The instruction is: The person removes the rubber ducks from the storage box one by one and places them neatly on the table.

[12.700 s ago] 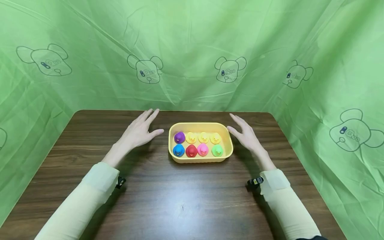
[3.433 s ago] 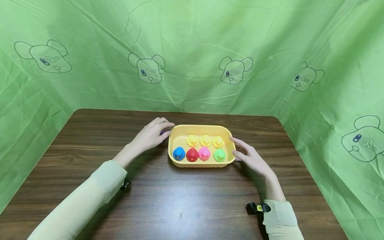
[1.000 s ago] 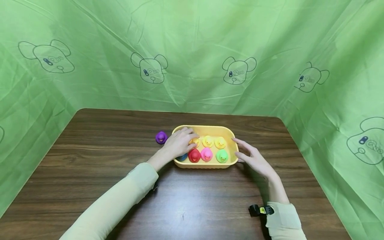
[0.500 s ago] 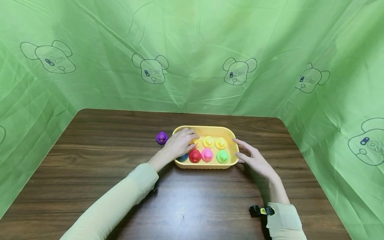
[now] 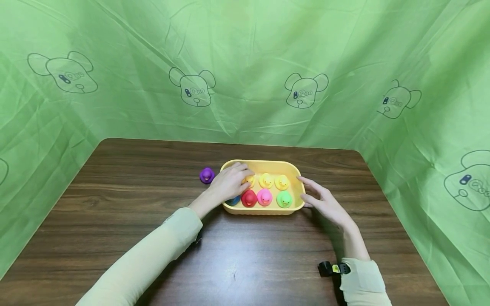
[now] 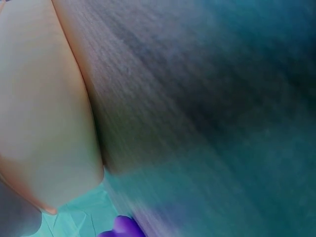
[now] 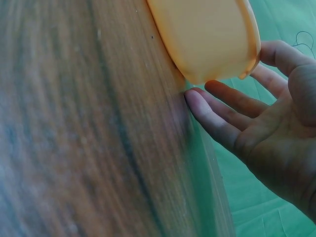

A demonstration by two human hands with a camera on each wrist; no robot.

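Note:
A yellow plastic tub (image 5: 264, 211) holds several rubber ducks. My left hand (image 5: 228, 182) reaches over its left end, thumb and fingers around the leftmost yellow duck (image 5: 250, 181). Partly hidden under that hand is the blue duck (image 5: 233, 201). Red (image 5: 249, 198), pink (image 5: 264, 197) and green (image 5: 284, 199) ducks line the front, two more yellow ducks (image 5: 274, 182) the back. A purple duck (image 5: 207, 175) sits on the table left of the tub. My right hand (image 5: 325, 204) touches the tub's right end; the right wrist view shows its fingers extended against the tub wall (image 7: 207, 39).
The dark wood table (image 5: 237, 263) ends at a green curtain (image 5: 245, 114) printed with bear faces, which also hangs along both sides. Black wrist devices (image 5: 334, 268) sit at the cuffs. The left wrist view shows the tub's end wall (image 6: 44, 98) close up.
The purple duck, earlier in the tub, was set on the table to the left. My left hand then came back over the tub; my right hand reached its right end. The last second shows hardly any motion.

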